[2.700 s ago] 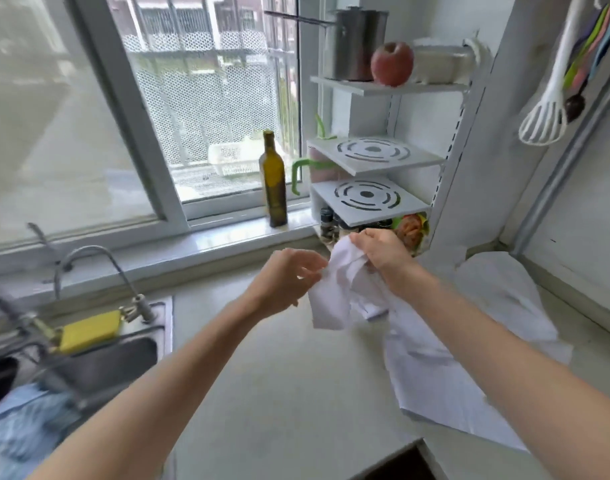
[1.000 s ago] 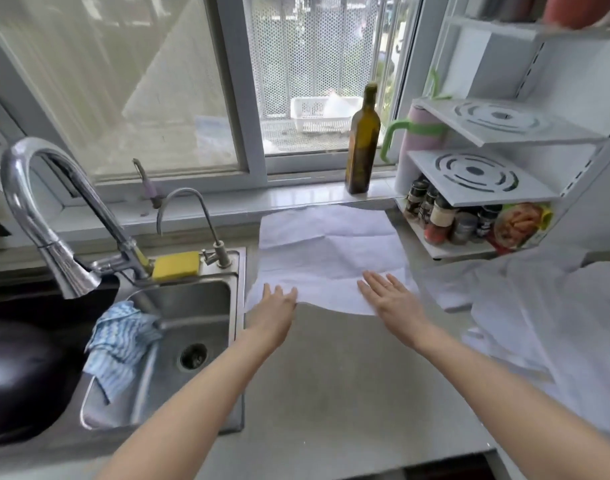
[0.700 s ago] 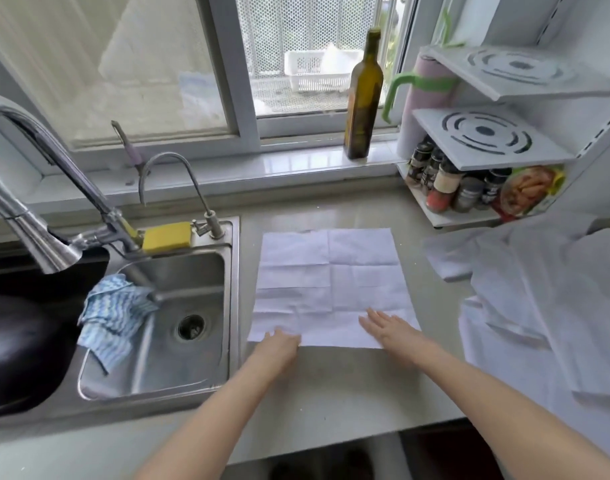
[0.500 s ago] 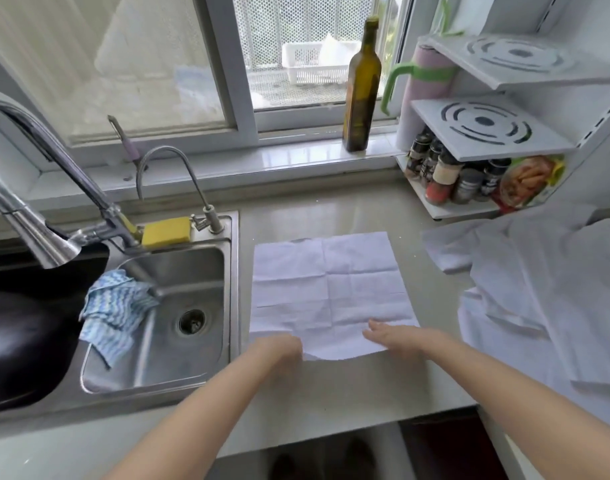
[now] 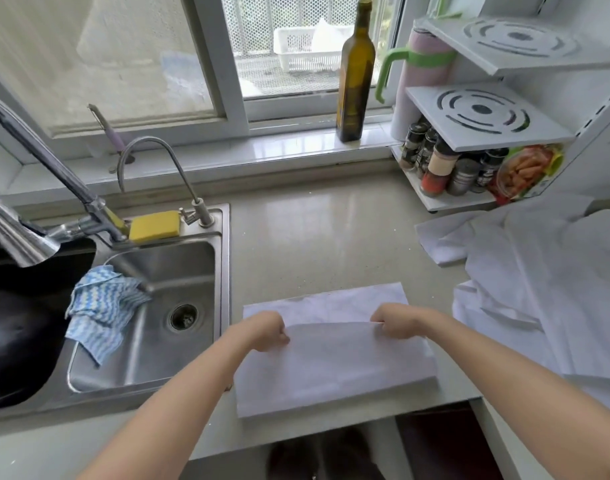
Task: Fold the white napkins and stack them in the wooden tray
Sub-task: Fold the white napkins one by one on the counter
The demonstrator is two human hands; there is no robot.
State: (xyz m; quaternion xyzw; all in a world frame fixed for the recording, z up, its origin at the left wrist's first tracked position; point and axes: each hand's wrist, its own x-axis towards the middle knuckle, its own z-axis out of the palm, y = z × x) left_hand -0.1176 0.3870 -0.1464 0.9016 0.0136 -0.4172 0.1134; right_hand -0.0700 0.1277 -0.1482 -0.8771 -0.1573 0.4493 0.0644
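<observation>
Pale, glossy stone surface point(image 5: 317, 230) under a window. Steel sink point(image 5: 224, 271) sunk into its left part; yellow sponge point(image 5: 154, 226) on the sink's back rim. One white napkin point(image 5: 331, 362) lies near the front edge, its near half doubled over, far strip flat on the surface. Heap of loose white napkins point(image 5: 539, 278) at right, apart from the first. White tiered rack point(image 5: 449, 202) stands at the back right corner, spice jars point(image 5: 438, 168) on its bottom shelf.
</observation>
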